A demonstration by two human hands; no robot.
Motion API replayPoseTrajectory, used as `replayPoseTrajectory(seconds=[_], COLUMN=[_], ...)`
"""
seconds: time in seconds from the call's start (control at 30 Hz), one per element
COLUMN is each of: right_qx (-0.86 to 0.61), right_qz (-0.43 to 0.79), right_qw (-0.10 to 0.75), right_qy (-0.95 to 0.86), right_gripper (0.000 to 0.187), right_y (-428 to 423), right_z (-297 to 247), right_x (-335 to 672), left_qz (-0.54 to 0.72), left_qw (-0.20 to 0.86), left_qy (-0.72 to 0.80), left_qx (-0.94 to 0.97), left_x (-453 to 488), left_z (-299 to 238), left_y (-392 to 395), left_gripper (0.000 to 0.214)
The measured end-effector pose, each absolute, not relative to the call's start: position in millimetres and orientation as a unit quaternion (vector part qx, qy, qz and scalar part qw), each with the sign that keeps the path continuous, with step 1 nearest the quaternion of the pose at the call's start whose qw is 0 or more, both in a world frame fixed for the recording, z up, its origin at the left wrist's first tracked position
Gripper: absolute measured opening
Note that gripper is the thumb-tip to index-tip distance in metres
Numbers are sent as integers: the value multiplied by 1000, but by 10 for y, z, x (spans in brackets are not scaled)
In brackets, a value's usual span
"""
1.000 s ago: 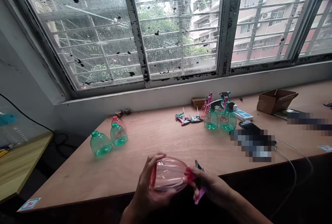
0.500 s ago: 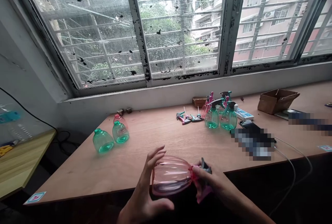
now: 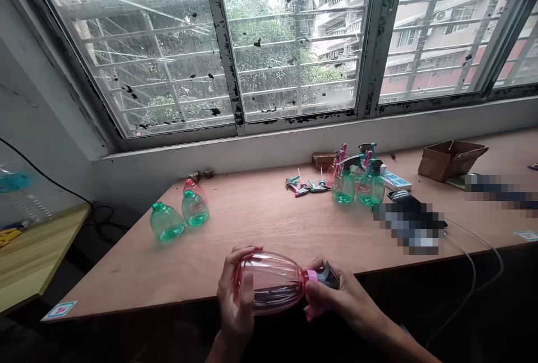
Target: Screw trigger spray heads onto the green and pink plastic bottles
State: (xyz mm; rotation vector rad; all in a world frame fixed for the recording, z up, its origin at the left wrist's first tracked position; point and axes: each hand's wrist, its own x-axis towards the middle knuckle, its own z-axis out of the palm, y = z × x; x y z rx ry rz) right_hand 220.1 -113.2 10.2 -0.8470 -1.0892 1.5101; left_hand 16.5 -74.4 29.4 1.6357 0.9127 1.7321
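A clear pink spray bottle point(image 3: 273, 279) lies on its side in the air at the table's front edge, its base toward the left. My left hand point(image 3: 237, 296) is wrapped round the base end, with the thumb across the near side. At the neck, my right hand point(image 3: 336, 290) grips the pink and dark grey spray head point(image 3: 325, 277), which sits at the bottle's mouth. Part of the head is hidden behind the fingers.
Two green bottles point(image 3: 167, 222) without heads and a pink one point(image 3: 194, 186) stand on the left of the table point(image 3: 138, 270). Loose spray heads point(image 3: 306, 186) lie mid-table, beside several headed bottles point(image 3: 343, 186). A phone point(image 3: 406, 200), cables and a cardboard box point(image 3: 451, 160) are to the right.
My left hand has closed round the bottle's base, its thumb moving onto the side. The bottle has shifted slightly left, and my right hand has turned on the spray head.
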Motion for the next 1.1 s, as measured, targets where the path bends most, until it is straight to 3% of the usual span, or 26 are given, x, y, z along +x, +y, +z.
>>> replayPoseTrajectory(seconds=[0.1, 0.23, 0.33, 0.4, 0.47, 0.57, 0.67, 0.83, 0.97, 1.1], right_qx=[-296, -189, -227, -268, -307, -404, -500, -622, -676, -717], right_qz=[638, 634, 564, 494, 426, 348, 228, 84, 5, -69], right_qw=[513, 530, 522, 510, 554, 597, 591, 551, 521, 431], right_qy=[-492, -531, -599, -651, -646, -600, -590, -550, -521, -543], right_gripper=[42, 71, 47, 66, 81, 73, 76, 91, 93, 86], right_y=[-1132, -1090, -1057, -1028, -967, -800, -602, -383, -275, -130], right_z=[171, 206, 97, -28, -151, -268, -316, -434, -572, -613], right_x=[2342, 2472, 2423, 2358, 2335, 2473, 2804, 3427, 3740, 3854], left_qz=[659, 701, 699, 668, 570, 380, 295, 195, 121, 68], left_qw=[356, 489, 517, 524, 465, 362, 288, 241, 207, 166], left_qy=[333, 313, 315, 324, 345, 342, 369, 381, 342, 333], left_qx=[573, 414, 381, 418, 583, 780, 833, 871, 909, 926], left_x=[197, 286, 396, 460, 484, 428, 311, 142, 121, 158], left_z=[281, 232, 125, 38, -25, -40, -5, 62, 110, 91], left_y=[-694, -587, -583, -630, -676, -670, -578, -478, -485, -492], left_gripper=[32, 35, 41, 43, 52, 62, 57, 59, 56, 65])
